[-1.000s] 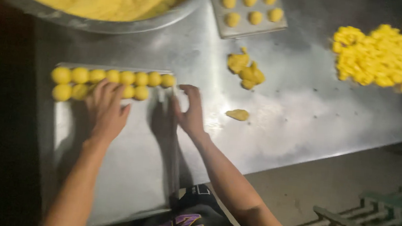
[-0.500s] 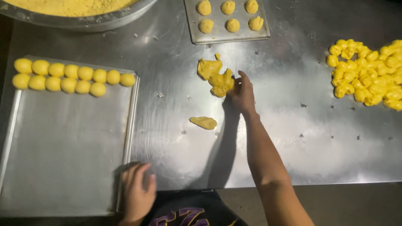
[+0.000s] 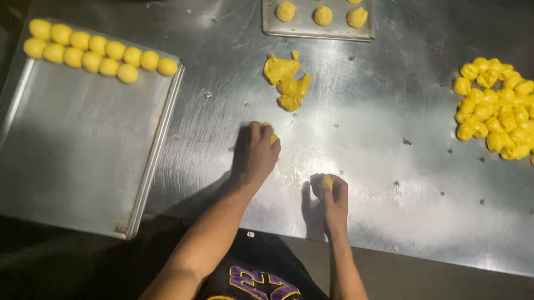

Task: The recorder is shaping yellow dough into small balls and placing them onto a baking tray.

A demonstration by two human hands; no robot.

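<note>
2 hands press on the steel table [image 3: 379,141]: left hand [image 3: 257,152] and right hand [image 3: 334,192] each cupped over a yellow dough piece [image 3: 327,182], torn dough [image 3: 287,80] just beyond the left.

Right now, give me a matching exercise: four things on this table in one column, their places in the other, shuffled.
1. left hand
2. big dough-piece heap
3. rolled dough balls
4. torn dough lump

a. far right of the steel table
b. top rows of the left tray
c. over a small dough piece
d. centre, below the small tray

Pairs: 1-c, 2-a, 3-b, 4-d
</note>
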